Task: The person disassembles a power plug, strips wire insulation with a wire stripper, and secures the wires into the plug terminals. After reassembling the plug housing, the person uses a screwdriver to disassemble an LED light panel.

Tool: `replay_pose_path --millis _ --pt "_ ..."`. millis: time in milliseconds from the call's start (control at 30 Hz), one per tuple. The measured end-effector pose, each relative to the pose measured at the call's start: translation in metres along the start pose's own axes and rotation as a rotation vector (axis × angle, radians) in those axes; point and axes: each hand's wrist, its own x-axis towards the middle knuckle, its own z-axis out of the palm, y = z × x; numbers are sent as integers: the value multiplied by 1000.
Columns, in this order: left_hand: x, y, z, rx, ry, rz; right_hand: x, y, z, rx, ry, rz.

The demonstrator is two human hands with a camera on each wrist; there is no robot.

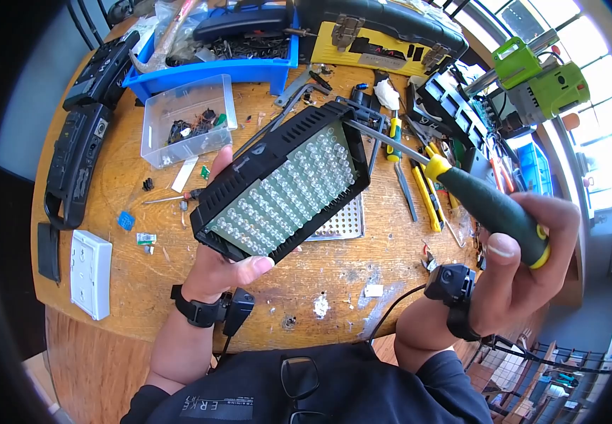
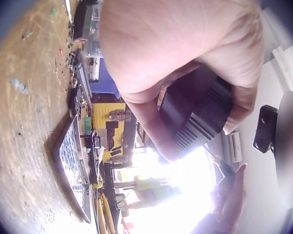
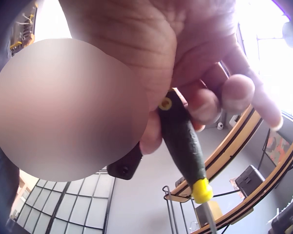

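Observation:
A black rectangular housing with rows of clear LEDs on a pale green board (image 1: 288,191) is held tilted above the table by the left hand (image 1: 214,272), thumb on the near edge. In the left wrist view the left hand (image 2: 180,53) grips the housing's slotted black back (image 2: 198,109). The right hand (image 1: 532,261) holds a screwdriver by its dark green and yellow handle (image 1: 493,201); its shaft reaches the housing's far right corner. Whether the tip touches is unclear. In the right wrist view the handle (image 3: 183,141) lies between thumb and fingers of the right hand (image 3: 171,63).
A clear box of small parts (image 1: 152,134) and a blue bin (image 1: 140,88) stand at the back left, beside a yellow and black toolbox (image 1: 327,49). Pliers, cutters and knives lie at the right. A perforated metal plate (image 1: 345,222) lies beneath the housing. A white plastic piece (image 1: 90,272) sits at left.

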Motion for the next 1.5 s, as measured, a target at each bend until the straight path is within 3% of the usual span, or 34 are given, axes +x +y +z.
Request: replay_pose_path --millis 33,67,233,300,333,400,433,500,633,700,733,767,867,1000,1067,1100,1167,1200,1267,1300,1367,1433,1500 --pt "1 0 0 1 -3 0 3 4 5 -6 0 -76" --pt "1 0 1 -15 -4 16 2 -6 26 341 215 95" --pt "-1 -3 -2 26 -23 38 -1 2 5 356 73 85" --pt "0 -3 -4 35 -46 19 2 -2 -5 -46 -90 38" --pt "0 -3 -4 25 -37 21 1 -2 3 -46 -90 38" --pt "1 -1 -2 14 -30 14 -2 -2 22 378 192 100" --pt "0 1 0 2 -17 8 -2 -2 19 378 191 100" --pt "0 3 6 -41 -4 -1 -4 -1 8 103 89 85" --pt "-1 10 9 -61 12 -63 0 -2 3 81 -91 154" --pt "0 11 8 -90 26 -109 1 -4 20 488 144 98" --pt "-1 7 4 -55 5 -62 -1 -7 23 467 239 134" --pt "-1 5 1 -19 -15 -15 -2 -8 21 467 237 134" --pt "-1 2 -3 16 -18 -27 -2 -10 3 55 28 121" --pt "-1 1 -3 39 -24 -18 1 0 12 94 34 35" --pt "-1 -1 -4 23 -20 6 0 -7 28 461 284 128" --pt "-1 -1 -4 23 -18 6 -1 -5 24 462 283 129" --pt "0 -1 -3 38 -21 -5 -3 -1 10 151 65 84" --pt "0 -1 -2 38 -21 -5 -2 -1 6 151 65 84" --pt "1 0 -1 16 -4 -23 2 -4 1 114 -110 190" --pt "1 2 3 16 -4 -23 2 -4 5 114 -109 191" --pt "1 6 12 -58 43 -30 2 -3 19 520 89 132" --pt "0 1 3 -25 15 -9 -3 -4 16 455 129 135" --pt "0 -1 0 8 -16 11 -5 -2 6 206 24 176"
